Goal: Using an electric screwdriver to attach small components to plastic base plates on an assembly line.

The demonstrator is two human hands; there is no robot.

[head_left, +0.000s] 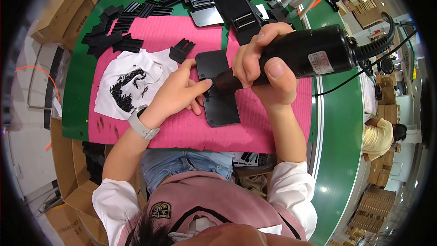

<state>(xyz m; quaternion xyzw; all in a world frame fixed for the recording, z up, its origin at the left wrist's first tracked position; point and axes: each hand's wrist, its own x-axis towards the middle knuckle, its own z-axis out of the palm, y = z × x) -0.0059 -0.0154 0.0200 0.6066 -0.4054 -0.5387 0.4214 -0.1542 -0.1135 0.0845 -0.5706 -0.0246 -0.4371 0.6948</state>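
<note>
My right hand [268, 61] is wrapped round a corded black electric screwdriver [314, 54]. The tool lies almost level, and its nose reaches the middle of a black plastic part [221, 109] with two flat, round-cornered plates. My left hand [180, 89] grips that part at its left middle, thumb on top near the screwdriver's nose; the tip itself is hidden. Left of my hand, a crumpled white cloth [107, 98] carries a heap of small black screws [120, 93]. A small ribbed black piece [182, 50] lies just beyond my left fingers.
A pink padded mat [182, 134] covers part of the green table [75, 105]. Several black ribbed pieces [127, 43] and plates [207, 17] are piled along its far side. The screwdriver's cable [382, 41] runs off right. Cardboard boxes [63, 16] stand left; another person [380, 136] sits far right.
</note>
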